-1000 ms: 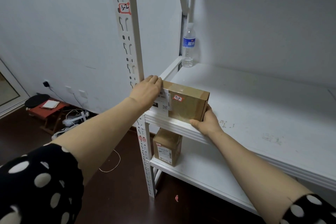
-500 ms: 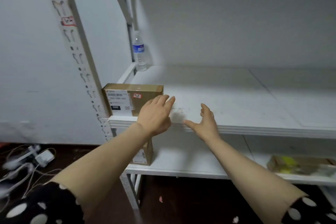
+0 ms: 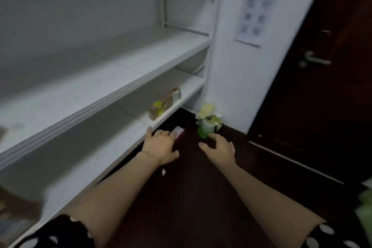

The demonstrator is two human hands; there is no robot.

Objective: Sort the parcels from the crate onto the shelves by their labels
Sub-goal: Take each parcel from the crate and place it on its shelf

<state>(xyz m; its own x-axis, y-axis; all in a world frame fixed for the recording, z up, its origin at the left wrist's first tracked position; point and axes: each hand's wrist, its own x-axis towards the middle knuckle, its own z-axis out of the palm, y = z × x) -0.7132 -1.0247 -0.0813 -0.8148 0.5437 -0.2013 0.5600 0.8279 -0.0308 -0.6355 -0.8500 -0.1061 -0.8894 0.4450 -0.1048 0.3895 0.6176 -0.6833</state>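
Note:
Both my hands hang empty over the dark floor in front of the white shelf unit (image 3: 112,94). My left hand (image 3: 160,147) has loose, spread fingers near the lower shelf's front edge. My right hand (image 3: 220,148) is also relaxed and holds nothing. A brown parcel with a yellow mark (image 3: 164,103) lies on the lower shelf, farther right. Another brown parcel (image 3: 18,207) shows blurred at the lower left on that shelf. The picture is smeared by head motion.
A green and white bag (image 3: 208,125) sits on the floor by the white pillar (image 3: 241,66). A dark door (image 3: 322,86) with a handle stands at the right. A small red and white item (image 3: 179,133) lies on the floor beyond my left hand.
Both hands let go of the labelled box on the middle shelf and dropped lower. My view swung right, so that box and the water bottle left the frame.

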